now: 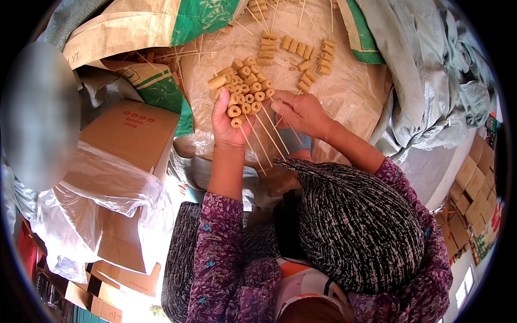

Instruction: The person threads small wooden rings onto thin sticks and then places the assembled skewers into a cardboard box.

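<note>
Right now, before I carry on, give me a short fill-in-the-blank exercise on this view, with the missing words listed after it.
1. The left hand holds a bundle of tan rolls threaded on thin ____.
2. The bare ends below that bundle point toward the picture's ____ edge.
3. The sleeves on both arms are mainly ____, with a mottled pattern.
4. The large cardboard box partly covered by clear plastic stands on the picture's ____ side.

Missing words: sticks; lower; purple; left.

Left hand (229, 126) holding skewered brown rolls (249, 89); right hand (306, 114) just beside.
</note>
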`<state>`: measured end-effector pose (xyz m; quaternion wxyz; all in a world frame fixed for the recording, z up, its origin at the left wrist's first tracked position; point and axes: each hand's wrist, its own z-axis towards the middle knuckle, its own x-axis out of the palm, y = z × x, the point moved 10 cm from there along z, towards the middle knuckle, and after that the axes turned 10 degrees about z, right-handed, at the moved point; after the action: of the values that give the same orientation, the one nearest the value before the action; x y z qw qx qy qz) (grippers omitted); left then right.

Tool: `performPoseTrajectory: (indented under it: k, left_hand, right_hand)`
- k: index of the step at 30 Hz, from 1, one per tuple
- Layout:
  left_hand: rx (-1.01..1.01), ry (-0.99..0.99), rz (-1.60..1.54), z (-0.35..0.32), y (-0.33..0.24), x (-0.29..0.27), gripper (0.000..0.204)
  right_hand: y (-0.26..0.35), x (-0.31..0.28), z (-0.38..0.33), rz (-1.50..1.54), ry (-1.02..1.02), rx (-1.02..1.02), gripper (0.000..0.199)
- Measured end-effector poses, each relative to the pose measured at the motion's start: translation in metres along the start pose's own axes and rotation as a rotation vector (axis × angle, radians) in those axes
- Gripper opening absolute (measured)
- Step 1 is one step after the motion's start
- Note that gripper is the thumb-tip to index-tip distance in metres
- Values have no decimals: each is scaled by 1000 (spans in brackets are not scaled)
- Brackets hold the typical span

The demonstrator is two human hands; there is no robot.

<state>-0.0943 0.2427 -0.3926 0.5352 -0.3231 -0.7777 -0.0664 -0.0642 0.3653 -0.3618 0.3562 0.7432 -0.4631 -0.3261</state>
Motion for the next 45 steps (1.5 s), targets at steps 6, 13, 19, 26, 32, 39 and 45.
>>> performPoseTrajectory:
  k: [6,13,19,26,32,39,45]
  left_hand:
    - [-44,-25,110,-7,11,1,60]
    - [38,-49,414,-14,22,40,79]
    - [215,44,690,-17,15,92,104]
    - [305,69,778,-20,17,119,106]
    - [410,-21,934,-22,18,96,99]
    - [226,-49,697,-51,-30,130,88]
    - [72,112,981,-149,-134,240,55]
  right_hand:
    - [15,-32,9,241,-282,-153,50]
    - [28,-13,18,676,-346,-220,42]
    - [47,-19,4,957,-227,-250,40]
    - [58,-22,-9,1176,-97,-209,50]
    - [36,-8,-9,603,-173,-303,50]
    - [63,4,-10,1068,-167,-200,42]
    - [71,36,-18,752,118,-73,48]
